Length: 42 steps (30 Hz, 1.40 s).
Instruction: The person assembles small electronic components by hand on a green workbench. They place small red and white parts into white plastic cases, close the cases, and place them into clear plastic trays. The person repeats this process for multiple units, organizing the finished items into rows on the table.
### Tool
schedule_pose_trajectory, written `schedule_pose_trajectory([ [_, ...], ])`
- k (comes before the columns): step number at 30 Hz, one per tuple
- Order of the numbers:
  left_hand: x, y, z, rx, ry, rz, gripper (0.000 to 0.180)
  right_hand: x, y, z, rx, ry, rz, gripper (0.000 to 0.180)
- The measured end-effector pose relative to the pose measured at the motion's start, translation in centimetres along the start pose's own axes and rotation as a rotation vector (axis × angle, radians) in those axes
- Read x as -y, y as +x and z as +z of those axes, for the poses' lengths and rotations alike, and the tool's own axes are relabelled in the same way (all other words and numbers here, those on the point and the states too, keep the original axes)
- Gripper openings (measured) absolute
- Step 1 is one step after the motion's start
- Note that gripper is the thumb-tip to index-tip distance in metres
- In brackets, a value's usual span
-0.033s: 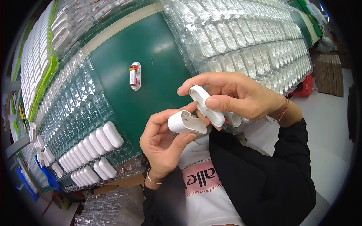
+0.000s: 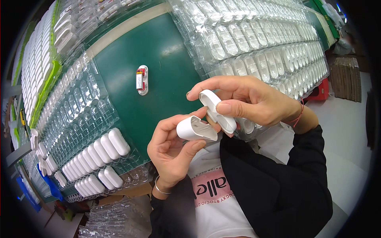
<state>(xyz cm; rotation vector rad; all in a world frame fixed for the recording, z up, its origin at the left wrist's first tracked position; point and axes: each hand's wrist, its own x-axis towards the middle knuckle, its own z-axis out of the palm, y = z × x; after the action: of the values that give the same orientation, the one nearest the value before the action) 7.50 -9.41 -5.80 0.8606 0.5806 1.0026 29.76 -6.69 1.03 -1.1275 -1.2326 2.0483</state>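
My left hand is closed around a white hollow earbud case body, its open end turned toward my right hand. Between the thumb and fingers of my right hand is a white oval case lid, its hollow side facing left. The two shells meet at their near edges; whether a hinge joins them I cannot tell. Beyond my hands, on the green mat, lies a small white oval inner part carrying a silver battery and red pieces.
On the left, a clear blister tray holds rows of closed white cases. Stacked clear trays with white shells fill the back right. Far left stand green-edged trays of white pieces. A red box sits at the right.
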Motion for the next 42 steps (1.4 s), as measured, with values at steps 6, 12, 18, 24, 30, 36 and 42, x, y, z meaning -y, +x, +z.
schedule_pose_trajectory([
  [6,0.4,0.1,0.2,-0.004,-0.041,0.041,0.044,-0.4,0.1,0.1,0.010,0.088,-0.058,0.037],
  [12,0.5,0.0,0.1,-0.026,-0.048,0.044,0.045,0.1,0.0,0.3,-0.012,-0.002,-0.046,0.037],
  [18,0.5,0.2,0.1,-0.037,-0.044,0.077,0.045,0.0,-0.1,0.1,-0.015,-0.022,-0.050,0.038],
  [24,0.6,0.2,0.0,-0.031,-0.041,0.069,0.044,0.2,-0.2,0.1,-0.004,-0.033,-0.044,0.039],
  [30,0.6,0.2,0.8,-0.178,0.072,0.051,0.050,0.3,0.0,0.2,-0.031,0.015,-0.013,0.039],
  [36,0.4,0.3,0.6,-0.179,0.017,-0.017,0.050,-0.9,0.1,0.2,-0.075,-0.034,-0.144,0.040],
  [42,0.7,0.7,0.7,-0.158,-0.064,-0.127,0.048,-1.9,0.5,0.3,-0.178,-0.320,-0.388,0.040],
])
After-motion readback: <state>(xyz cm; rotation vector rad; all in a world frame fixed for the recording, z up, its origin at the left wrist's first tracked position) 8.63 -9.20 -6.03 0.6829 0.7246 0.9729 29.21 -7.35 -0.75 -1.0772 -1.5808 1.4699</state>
